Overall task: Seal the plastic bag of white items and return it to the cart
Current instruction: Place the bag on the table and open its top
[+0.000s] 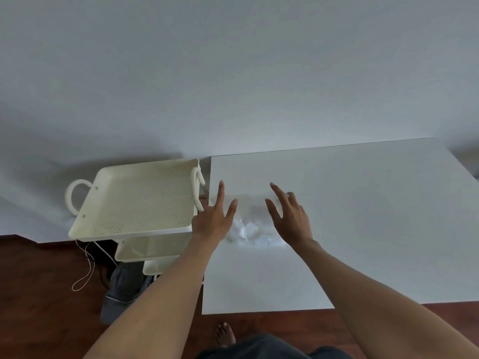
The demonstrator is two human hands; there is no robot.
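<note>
- Fingers of the left hand were spread wide and straight, palm down, gripping nothing; the hand hung over the table's left edge, just beside the bag.
- Fingers of the right hand were likewise splayed and a little curved, closed on nothing, held above the bag's right side; whether the tips touched the plastic could not be told from this angle.
- Plastic bag lay flat on the white table, near the left edge and about midway along it, between the two hands.
- White items were bunched in the bag's near end; the far end looked flat and clear. Seal state was too pale against the tabletop to read.
- Cream cart stood just beside the table's left edge, its perforated top tray bare, two lower trays stepped beneath it, a loop handle on its left side.
- Thin white cord trailed from under the cart onto the dark wood floor.
- Grey shoe sat on the floor under the cart's near corner.
- One bare foot showed near the table's near edge.
</note>
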